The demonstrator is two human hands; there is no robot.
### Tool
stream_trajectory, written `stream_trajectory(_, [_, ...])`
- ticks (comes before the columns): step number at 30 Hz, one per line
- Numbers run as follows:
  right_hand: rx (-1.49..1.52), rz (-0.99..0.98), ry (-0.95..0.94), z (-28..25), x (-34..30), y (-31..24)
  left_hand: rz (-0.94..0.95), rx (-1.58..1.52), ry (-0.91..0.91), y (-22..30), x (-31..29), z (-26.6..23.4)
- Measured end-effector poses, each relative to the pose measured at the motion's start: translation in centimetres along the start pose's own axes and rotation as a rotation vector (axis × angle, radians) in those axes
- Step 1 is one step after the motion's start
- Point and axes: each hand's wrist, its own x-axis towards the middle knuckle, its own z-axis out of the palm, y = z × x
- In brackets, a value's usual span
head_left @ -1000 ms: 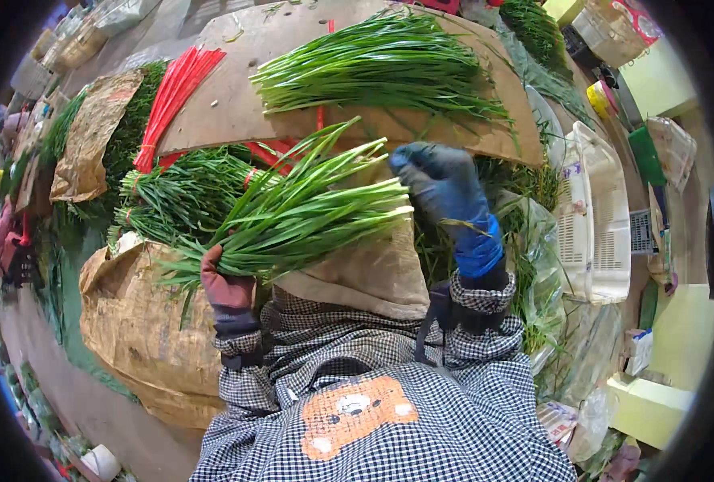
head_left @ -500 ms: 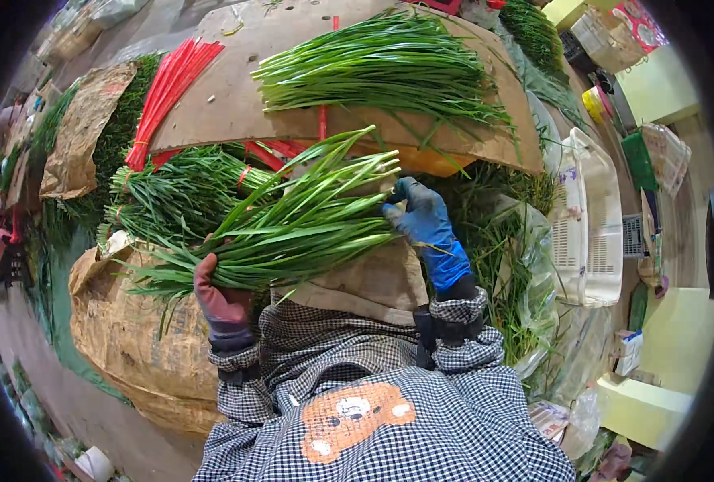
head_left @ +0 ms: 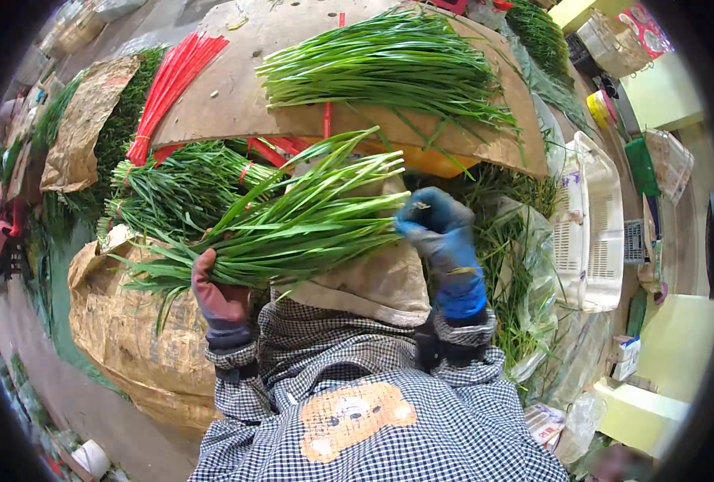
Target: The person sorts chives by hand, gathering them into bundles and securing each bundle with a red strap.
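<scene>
A loose bunch of garlic chives (head_left: pixel 309 237) lies across my front, leaf tips to the left, pale stem ends to the right. My left hand (head_left: pixel 220 289), in a reddish-brown glove, is closed around its leafy part from below; some fingers are hidden behind the leaves. At the stem ends, my right hand (head_left: pixel 445 221), in a blue glove, has its fingers curled together in a pinch. It is slightly blurred, and what lies between its fingertips cannot be made out. Beyond, a pile of chives (head_left: pixel 381 68) rests on a wooden board (head_left: pixel 220 104).
Chive bundles (head_left: pixel 184 193) tied with red bands lie at the left, below a sheaf of red strips (head_left: pixel 176 84). A brown wrapped bale (head_left: pixel 132 329) stands nearer. To the right are loose greens (head_left: pixel 493 273), clear plastic (head_left: pixel 538 265) and white plastic crates (head_left: pixel 602 225).
My right hand has shifted slightly right and turned, its fingers now curled at the stem ends. My left hand and the bunch have hardly moved.
</scene>
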Motion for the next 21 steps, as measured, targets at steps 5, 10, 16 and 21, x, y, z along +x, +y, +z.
stream_trajectory(5, [-0.038, -0.023, 0.200, -8.3, -2.3, 0.2, -0.056, 0.044, -0.018, 0.8, 0.1, -0.5])
stream_trajectory(10, [-0.967, 0.026, 0.008, -12.1, -3.8, 5.2, -0.041, 0.189, -0.099, 2.1, -0.4, -0.9])
stream_trajectory(16, [-0.705, -0.306, -0.014, -4.7, 0.1, 0.4, 0.012, 0.194, -0.267, 1.7, -1.2, 5.5])
stream_trajectory(21, [-0.685, -0.630, -0.242, 5.2, 3.4, -4.7, 0.069, 0.263, -0.455, 2.2, -2.8, 11.5])
